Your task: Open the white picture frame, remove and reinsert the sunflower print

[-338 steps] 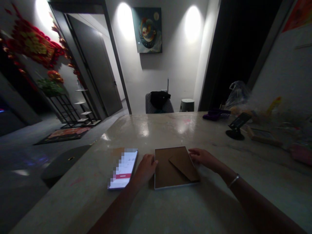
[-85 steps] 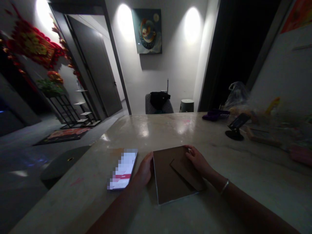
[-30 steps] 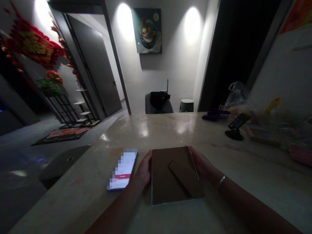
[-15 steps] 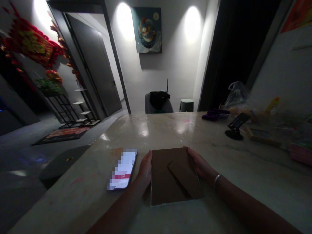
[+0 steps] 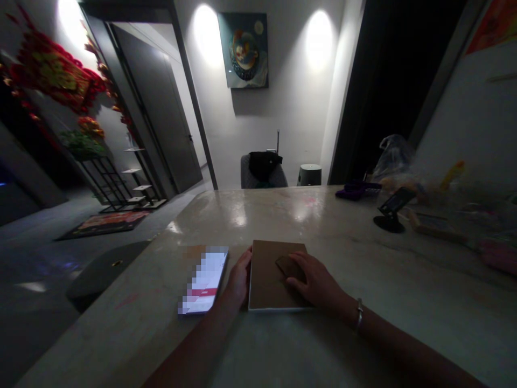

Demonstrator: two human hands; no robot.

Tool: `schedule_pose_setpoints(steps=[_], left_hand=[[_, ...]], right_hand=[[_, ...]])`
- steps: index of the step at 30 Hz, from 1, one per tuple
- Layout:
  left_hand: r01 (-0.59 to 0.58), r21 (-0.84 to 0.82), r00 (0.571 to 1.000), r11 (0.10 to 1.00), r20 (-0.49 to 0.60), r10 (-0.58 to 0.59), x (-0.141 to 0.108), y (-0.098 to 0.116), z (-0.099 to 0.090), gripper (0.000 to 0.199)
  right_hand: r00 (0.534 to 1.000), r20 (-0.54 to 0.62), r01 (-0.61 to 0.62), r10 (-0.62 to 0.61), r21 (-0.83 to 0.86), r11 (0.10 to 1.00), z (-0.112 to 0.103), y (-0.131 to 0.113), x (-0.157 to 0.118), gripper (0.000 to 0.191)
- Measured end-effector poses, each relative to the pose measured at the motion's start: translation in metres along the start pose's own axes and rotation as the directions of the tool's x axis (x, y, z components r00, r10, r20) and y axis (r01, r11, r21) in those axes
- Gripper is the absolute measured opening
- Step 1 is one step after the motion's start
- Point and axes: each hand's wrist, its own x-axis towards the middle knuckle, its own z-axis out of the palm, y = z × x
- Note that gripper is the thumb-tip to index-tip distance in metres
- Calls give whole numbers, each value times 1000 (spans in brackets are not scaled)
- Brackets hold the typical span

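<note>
A picture frame (image 5: 264, 288) lies back side up in front of me, with a brown backing board and a thin pale edge. My left hand (image 5: 240, 279) is closed on its left side, the fingers partly hidden at the edge. Over the right half of the board, my right hand (image 5: 315, 276) has its thumb and fingers closed around the brown easel stand (image 5: 285, 265), whose lower part is covered by the hand. Left of my left hand lies a phone (image 5: 212, 275) with its screen lit and blurred out.
The pale stone table (image 5: 194, 215) reaches away from me. To the right are a black phone stand (image 5: 390, 215), a wooden-edged frame (image 5: 434, 223), a purple cloth item (image 5: 353, 191) and a clear plastic bag (image 5: 393, 156). A dark stool (image 5: 105, 269) stands left of the table.
My right hand has left the frame's right edge and moved inward onto the easel stand. The picture frame's near edge now appears higher in view. My left hand stays at the left edge.
</note>
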Motion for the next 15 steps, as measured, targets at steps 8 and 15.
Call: schedule_pose_setpoints(steps=[8,15], left_hand=[[149,99,969,984,185,-166,-7,-6,4,28],[243,232,888,942,338,-313,-22,-4,1,58]], right_hand=[[998,-56,35,-42,-130,991,3,16,6,29],[995,-98,8,-16,-75,997,0,27,11,27]])
